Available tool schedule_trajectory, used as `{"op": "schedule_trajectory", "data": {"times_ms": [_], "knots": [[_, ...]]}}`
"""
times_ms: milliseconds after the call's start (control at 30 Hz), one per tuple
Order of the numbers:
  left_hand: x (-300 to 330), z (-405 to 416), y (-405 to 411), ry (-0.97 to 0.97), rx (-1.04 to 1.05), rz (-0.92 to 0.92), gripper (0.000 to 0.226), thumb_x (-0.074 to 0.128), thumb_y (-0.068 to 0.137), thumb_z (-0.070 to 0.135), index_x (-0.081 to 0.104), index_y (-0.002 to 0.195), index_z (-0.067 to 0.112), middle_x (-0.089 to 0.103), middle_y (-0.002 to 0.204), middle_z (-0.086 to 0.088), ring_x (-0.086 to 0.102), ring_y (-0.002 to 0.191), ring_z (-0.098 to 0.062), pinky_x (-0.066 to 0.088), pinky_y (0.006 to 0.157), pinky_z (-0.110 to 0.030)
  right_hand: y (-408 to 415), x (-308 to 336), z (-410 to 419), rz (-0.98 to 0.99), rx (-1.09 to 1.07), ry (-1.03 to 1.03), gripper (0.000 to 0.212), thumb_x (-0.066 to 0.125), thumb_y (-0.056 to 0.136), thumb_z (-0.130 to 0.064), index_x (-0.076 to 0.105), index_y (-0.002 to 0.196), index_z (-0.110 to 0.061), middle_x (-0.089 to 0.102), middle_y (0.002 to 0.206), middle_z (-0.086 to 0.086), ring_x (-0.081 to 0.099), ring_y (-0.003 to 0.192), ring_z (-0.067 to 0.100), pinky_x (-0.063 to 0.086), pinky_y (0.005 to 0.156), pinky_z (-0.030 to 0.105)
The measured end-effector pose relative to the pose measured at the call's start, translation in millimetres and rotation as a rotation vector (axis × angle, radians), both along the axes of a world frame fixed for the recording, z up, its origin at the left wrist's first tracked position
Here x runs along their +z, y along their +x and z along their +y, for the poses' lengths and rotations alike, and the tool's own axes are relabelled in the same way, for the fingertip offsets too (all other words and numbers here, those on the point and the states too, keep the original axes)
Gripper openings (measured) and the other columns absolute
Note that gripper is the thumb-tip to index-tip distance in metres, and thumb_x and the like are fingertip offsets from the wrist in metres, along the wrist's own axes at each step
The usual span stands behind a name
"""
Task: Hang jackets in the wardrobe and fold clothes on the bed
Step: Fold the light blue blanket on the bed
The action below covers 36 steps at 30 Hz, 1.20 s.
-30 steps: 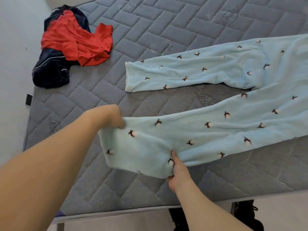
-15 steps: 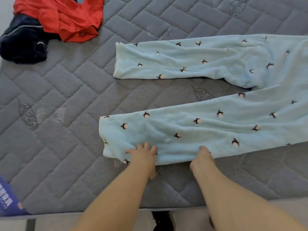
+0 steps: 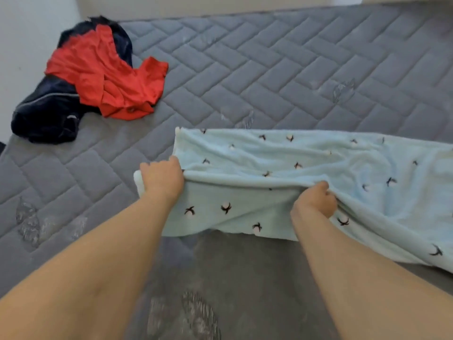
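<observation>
Pajama pants (image 3: 306, 168) are laid on the bed (image 3: 269, 69), long axis running left-right, cuffs pointing left. Near leg's edge is gripped by left hand (image 3: 161, 179) and right hand (image 3: 315, 202).

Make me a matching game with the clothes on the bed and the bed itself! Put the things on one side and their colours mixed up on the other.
Things:
1. pajama pants
2. shirt
3. jacket
4. mattress

Colours:
A. dark navy
B. grey
C. light blue with small dark marks
D. red

Pairs: 1-C, 2-D, 3-A, 4-B

The left hand and the right hand both grip the pajama pants.
</observation>
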State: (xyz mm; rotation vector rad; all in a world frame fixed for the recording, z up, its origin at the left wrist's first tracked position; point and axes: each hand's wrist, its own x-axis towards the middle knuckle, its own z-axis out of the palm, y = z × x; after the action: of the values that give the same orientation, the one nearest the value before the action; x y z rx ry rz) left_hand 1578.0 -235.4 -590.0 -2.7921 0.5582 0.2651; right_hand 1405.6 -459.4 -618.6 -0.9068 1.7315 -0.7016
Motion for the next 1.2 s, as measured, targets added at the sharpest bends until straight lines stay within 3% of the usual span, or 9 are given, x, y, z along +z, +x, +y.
{"op": "schedule_trajectory", "data": {"times_ms": [100,167,267,400,533,667,833,1033,1200], "knots": [[-12.4,-49.9,58.0,0.089,-0.012,-0.106,0.030,0.034,0.092,0.012,0.056,0.112,0.018,0.065,0.112,-0.008,0.051,0.116,-0.034,0.017,0.113,-0.055,56.4,-16.0,-38.8,0.019,0.327,-0.163,0.040,0.034,0.100,-0.040,0.065,0.116,-0.020,0.066,0.111,-0.003,0.060,0.099,0.021,0.045,0.083,0.030],[-36.2,-77.0,95.7,0.081,0.030,-0.147,0.036,0.033,0.093,0.014,0.057,0.120,0.018,0.059,0.122,-0.009,0.045,0.123,-0.034,0.009,0.115,-0.062,90.5,-51.5,-58.5,0.217,0.774,-0.293,0.046,0.031,0.101,-0.040,0.050,0.140,-0.022,0.046,0.148,0.002,0.040,0.134,0.026,0.026,0.114,0.041],[-101.7,-96.9,131.2,-0.089,0.179,-0.062,0.039,0.034,0.090,0.016,0.054,0.123,0.016,0.050,0.133,-0.011,0.038,0.129,-0.033,0.004,0.112,-0.069,111.8,-128.8,-69.2,0.694,1.354,-0.469,0.065,0.022,0.098,-0.056,0.010,0.156,-0.028,-0.003,0.164,0.001,-0.004,0.150,0.021,-0.009,0.119,0.046],[-186.6,-95.1,130.6,-0.340,0.273,-0.096,0.042,0.034,0.089,0.029,0.053,0.122,0.012,0.041,0.143,-0.015,0.032,0.133,-0.036,0.008,0.112,-0.067,108.1,-190.0,-62.3,0.878,1.218,-0.873,0.073,0.024,0.091,-0.059,0.017,0.155,-0.026,0.010,0.163,0.009,0.007,0.149,0.029,-0.008,0.119,0.047],[-193.3,-105.8,149.5,-0.426,0.253,-0.223,0.043,0.038,0.084,0.040,0.064,0.098,0.010,0.051,0.124,-0.016,0.038,0.122,-0.038,0.010,0.114,-0.064,113.7,-185.5,-63.9,0.890,1.229,-0.873,0.074,0.029,0.089,-0.055,0.023,0.155,-0.022,0.016,0.162,0.012,0.013,0.148,0.033,0.001,0.119,0.054],[-189.8,-104.4,171.2,-0.562,-0.006,-0.385,0.022,0.048,0.085,0.023,0.062,0.080,0.006,0.054,0.109,-0.017,0.043,0.111,-0.038,0.008,0.116,-0.059,111.3,-186.1,-64.3,0.913,1.260,-0.849,0.075,0.031,0.087,-0.053,0.028,0.153,-0.019,0.017,0.161,0.014,0.015,0.148,0.034,0.007,0.118,0.058],[-183.5,-125.3,179.5,-0.267,0.058,-0.195,0.021,0.041,0.090,0.022,0.052,0.094,0.005,0.051,0.105,-0.022,0.045,0.104,-0.039,0.029,0.102,-0.059,112.8,-190.6,-65.4,0.879,1.261,-0.881,0.074,0.033,0.087,-0.053,0.030,0.152,-0.018,0.020,0.160,0.014,0.017,0.147,0.036,0.005,0.118,0.057],[-151.1,-151.7,158.1,0.084,-0.019,-0.183,0.042,0.024,0.090,0.011,0.039,0.129,0.013,0.040,0.131,-0.012,0.029,0.131,-0.036,-0.006,0.115,-0.065,110.6,-187.2,-66.7,0.783,1.253,-0.876,0.075,0.036,0.084,-0.053,0.036,0.149,-0.017,0.023,0.159,0.015,0.019,0.146,0.036,0.006,0.118,0.057],[-121.2,-166.7,48.3,-0.022,-0.092,-0.109,0.061,0.040,0.083,0.015,0.026,0.142,0.013,0.026,0.145,-0.013,0.020,0.137,-0.033,-0.014,0.111,-0.063,99.1,-153.2,-75.8,0.537,1.385,-0.720,0.064,0.044,0.091,-0.042,0.036,0.149,-0.018,0.019,0.161,0.011,0.012,0.149,0.030,-0.008,0.119,0.043]]}}
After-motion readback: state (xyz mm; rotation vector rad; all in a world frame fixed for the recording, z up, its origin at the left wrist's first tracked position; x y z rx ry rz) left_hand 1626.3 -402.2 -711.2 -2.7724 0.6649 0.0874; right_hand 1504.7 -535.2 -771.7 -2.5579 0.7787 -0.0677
